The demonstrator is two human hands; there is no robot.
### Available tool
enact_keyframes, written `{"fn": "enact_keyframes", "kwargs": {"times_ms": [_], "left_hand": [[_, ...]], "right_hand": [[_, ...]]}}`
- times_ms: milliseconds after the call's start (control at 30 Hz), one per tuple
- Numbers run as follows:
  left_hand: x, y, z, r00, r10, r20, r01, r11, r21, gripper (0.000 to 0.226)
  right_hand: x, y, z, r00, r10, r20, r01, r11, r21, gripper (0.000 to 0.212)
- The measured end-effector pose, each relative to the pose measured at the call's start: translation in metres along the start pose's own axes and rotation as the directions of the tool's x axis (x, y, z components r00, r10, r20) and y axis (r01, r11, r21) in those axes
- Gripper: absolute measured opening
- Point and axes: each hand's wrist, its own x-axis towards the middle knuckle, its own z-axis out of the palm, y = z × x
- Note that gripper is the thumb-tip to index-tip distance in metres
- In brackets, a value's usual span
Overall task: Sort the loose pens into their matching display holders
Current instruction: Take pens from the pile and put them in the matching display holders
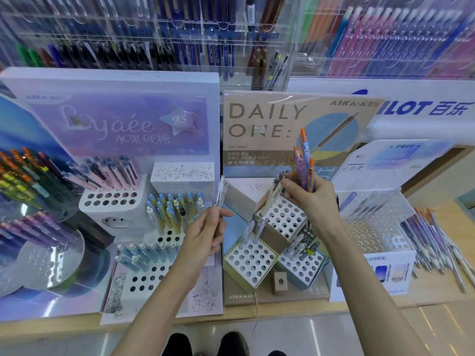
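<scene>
Presently, clear pen [220, 192] pinched near upright in the left grip [205, 232]. Look-alike pens [253, 227] standing in the yellow-rimmed hole block [227, 256], just right of and nearer than that grip. Right grip [311, 199] clamped round a bunch of orange-capped pens [303, 163], farther right.

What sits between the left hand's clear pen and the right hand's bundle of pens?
In the head view, a white scribbled test-pad box stands between the clear pen and the bundle of pens, a beige pen leaning beside it.
</scene>
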Motion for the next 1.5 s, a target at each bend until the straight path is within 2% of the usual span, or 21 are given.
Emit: {"fn": "enact_keyframes", "kwargs": {"times_ms": [233,600,900,1033,1200,1400,1500], "left_hand": [[-0.001,0.002,0.002,1.0,-0.011,-0.005,0.011,1.0,0.0,0.038],[-0.002,0.002,0.0,1.0,-0.007,-0.012,0.007,1.0,0.002,0.039],[-0.002,0.002,-0.003,1.0,-0.014,-0.027,0.014,1.0,-0.028,0.038],[-0.002,0.001,-0.003,0.999,-0.018,-0.027,0.017,0.999,-0.027,0.039],[-0.001,0.0,0.0,1.0,-0.014,-0.023,0.014,1.0,-0.021,0.039],[0.001,-0.004,0.002,0.999,-0.025,-0.026,0.024,0.999,-0.038,0.039],[0.002,-0.005,0.003,1.0,-0.018,-0.011,0.018,0.999,-0.041,0.039]], "right_hand": [[0.005,0.001,0.001,0.994,-0.013,0.107,0.007,0.998,0.056,0.002],[0.007,0.005,0.003,0.993,-0.019,0.114,0.01,0.997,0.073,0.006],[0.01,0.002,-0.007,0.988,-0.079,0.131,0.084,0.996,-0.04,0.013],[0.006,0.0,-0.006,0.976,-0.103,0.19,0.113,0.993,-0.038,0.013],[-0.003,-0.005,-0.009,0.959,-0.123,0.256,0.158,0.98,-0.123,0.02],[-0.007,0.002,-0.016,0.975,-0.112,0.192,0.148,0.971,-0.187,0.011],[-0.006,0.008,-0.011,0.974,-0.062,0.216,0.113,0.967,-0.23,0.013]]}}
